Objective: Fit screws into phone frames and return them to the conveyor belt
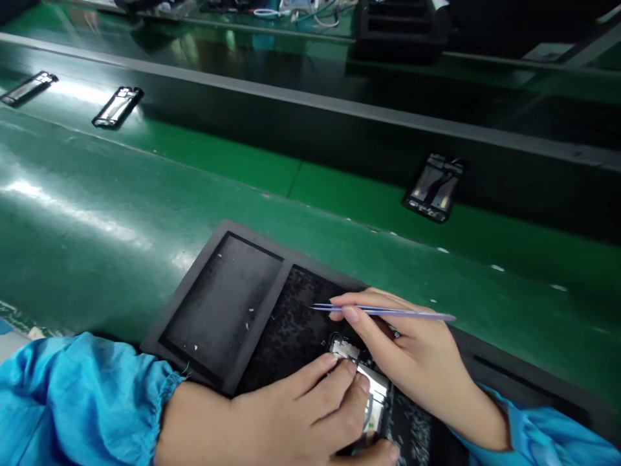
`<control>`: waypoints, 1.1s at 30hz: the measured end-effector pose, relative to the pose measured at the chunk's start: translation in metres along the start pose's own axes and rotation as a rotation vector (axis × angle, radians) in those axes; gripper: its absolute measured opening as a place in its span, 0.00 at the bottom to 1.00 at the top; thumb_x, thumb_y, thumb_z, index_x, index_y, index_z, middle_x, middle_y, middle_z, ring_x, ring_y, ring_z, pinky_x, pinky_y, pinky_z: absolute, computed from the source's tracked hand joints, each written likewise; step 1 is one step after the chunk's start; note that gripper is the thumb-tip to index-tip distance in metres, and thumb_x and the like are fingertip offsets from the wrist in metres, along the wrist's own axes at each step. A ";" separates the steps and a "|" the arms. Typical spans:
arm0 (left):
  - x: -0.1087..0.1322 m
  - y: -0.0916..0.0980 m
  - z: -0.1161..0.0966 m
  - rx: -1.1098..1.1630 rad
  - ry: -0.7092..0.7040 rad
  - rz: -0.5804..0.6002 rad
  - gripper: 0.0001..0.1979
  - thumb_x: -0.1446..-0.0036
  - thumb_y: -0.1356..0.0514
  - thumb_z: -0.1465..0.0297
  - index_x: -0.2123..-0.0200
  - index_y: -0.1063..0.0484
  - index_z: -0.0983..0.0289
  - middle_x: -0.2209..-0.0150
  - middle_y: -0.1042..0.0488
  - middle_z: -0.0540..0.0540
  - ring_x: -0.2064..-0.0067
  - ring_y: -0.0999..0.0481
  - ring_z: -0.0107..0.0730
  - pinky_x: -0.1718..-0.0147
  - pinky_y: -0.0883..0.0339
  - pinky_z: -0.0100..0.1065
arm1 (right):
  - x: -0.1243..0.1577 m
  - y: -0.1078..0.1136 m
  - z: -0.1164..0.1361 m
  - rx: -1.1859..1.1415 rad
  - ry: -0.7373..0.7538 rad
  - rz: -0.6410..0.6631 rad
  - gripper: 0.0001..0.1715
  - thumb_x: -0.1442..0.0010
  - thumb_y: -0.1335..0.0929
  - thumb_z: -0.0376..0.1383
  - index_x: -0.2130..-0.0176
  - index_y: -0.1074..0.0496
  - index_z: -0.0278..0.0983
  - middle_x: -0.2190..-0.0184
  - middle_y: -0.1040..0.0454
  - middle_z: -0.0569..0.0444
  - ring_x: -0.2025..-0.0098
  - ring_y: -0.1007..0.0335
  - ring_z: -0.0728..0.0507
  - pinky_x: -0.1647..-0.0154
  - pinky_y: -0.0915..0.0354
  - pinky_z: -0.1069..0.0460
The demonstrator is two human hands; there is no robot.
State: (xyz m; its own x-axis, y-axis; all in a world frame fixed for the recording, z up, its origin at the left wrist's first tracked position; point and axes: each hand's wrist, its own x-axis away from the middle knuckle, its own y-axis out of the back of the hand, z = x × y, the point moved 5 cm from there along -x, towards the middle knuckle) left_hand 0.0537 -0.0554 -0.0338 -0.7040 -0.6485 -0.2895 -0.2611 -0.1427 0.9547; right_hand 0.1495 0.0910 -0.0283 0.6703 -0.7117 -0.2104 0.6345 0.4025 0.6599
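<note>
My left hand lies over a small phone assembly with metal parts, fingers curled and pressing on it, on a dark foam tray. My right hand rests just right of the assembly and pinches thin purple tweezers between thumb and fingers, tips pointing left above the tray. Both arms wear blue sleeves. Much of the assembly is hidden under my hands.
A green conveyor belt runs behind the tray. On it lie an open phone frame at the right and two more at the far left. A grey rail and a second green bench with cables lie beyond.
</note>
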 end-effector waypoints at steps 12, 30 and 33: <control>-0.001 0.001 0.001 0.007 0.019 -0.018 0.23 0.30 0.44 0.62 0.35 0.33 0.62 0.42 0.26 0.64 0.41 0.26 0.54 0.35 0.44 0.56 | -0.001 -0.001 -0.001 -0.025 -0.045 -0.004 0.16 0.30 0.34 0.37 0.67 0.21 0.40 0.64 0.16 0.53 0.61 0.17 0.42 0.61 0.22 0.49; -0.004 0.001 0.001 -0.032 -0.037 0.059 0.33 0.34 0.41 0.63 0.30 0.42 0.66 0.42 0.28 0.72 0.40 0.27 0.62 0.39 0.38 0.59 | 0.016 0.025 0.000 -0.152 0.021 0.150 0.12 0.27 0.41 0.35 0.58 0.29 0.40 0.61 0.22 0.51 0.62 0.23 0.46 0.60 0.25 0.50; -0.004 0.002 0.001 -0.042 -0.056 0.078 0.32 0.33 0.42 0.63 0.30 0.43 0.66 0.42 0.29 0.73 0.39 0.28 0.61 0.39 0.38 0.59 | 0.017 0.026 0.002 -0.112 0.038 0.150 0.13 0.28 0.41 0.34 0.57 0.29 0.39 0.61 0.22 0.52 0.62 0.23 0.46 0.59 0.26 0.50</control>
State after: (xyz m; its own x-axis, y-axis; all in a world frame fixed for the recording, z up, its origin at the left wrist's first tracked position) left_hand 0.0552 -0.0522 -0.0310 -0.7573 -0.6161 -0.2167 -0.1769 -0.1258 0.9762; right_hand 0.1763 0.0883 -0.0129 0.7732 -0.6175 -0.1446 0.5641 0.5655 0.6017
